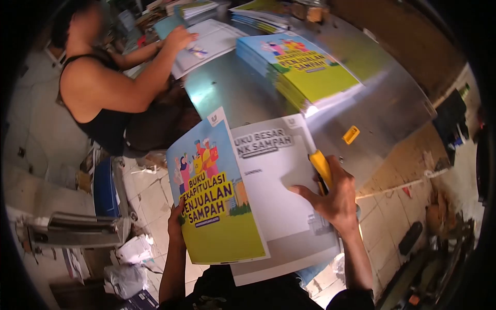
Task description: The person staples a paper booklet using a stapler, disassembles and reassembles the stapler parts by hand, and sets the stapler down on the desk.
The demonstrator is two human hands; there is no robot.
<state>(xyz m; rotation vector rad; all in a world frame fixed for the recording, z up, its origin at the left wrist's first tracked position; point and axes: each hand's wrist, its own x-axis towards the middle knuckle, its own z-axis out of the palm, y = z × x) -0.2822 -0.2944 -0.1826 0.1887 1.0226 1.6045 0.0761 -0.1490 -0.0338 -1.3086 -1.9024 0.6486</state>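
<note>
My left hand point(177, 223) grips the left edge of a colourful blue and green booklet cover point(222, 227), its fingers mostly behind it. Beside and partly under that cover is a grey and white printed page point(279, 206). My right hand point(333, 194) is closed around a yellow cutter point(321, 168) at the page's right edge, the thumb stretched over the page. Beyond them, a tall stack of booklets point(315, 70) with the same cover lies on the metal table point(222, 98).
A co-worker point(108, 88) sits at the left, arms over an open white booklet point(206, 46). More booklets point(261, 18) lie at the table's far side. A small yellow piece point(351, 135) rests right of the stack. Plastic bags point(126, 279) lie lower left.
</note>
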